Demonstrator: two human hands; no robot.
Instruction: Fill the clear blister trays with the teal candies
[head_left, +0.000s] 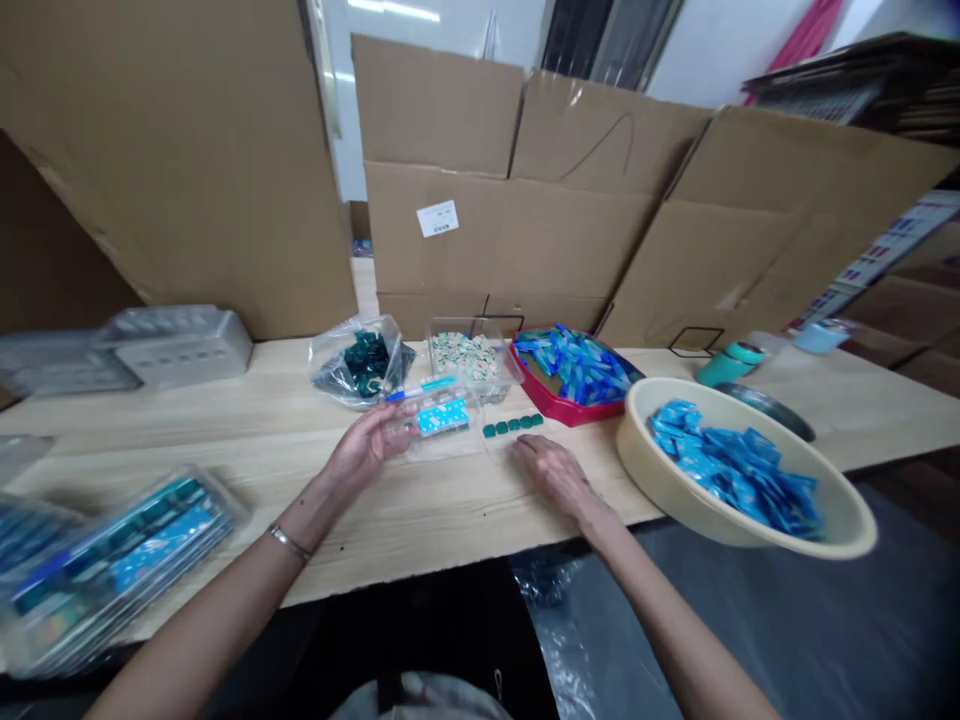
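My left hand grips the end of a small clear plastic case with a blue square piece inside it. A blue-and-teal pen-like item lies just behind that case. My right hand rests flat and open on the pale wooden table, holding nothing. Just beyond its fingertips sits a row of several small green tiles. Farther back are a bag of dark green pieces, a clear box of white-and-green pieces, and a red tray of blue packets.
A cream basin full of blue packets stands on the table's right edge. A stack of packaged clear cases lies at the near left. A grey moulded tray sits at the far left, a teal flask far right, and cardboard sheets stand behind.
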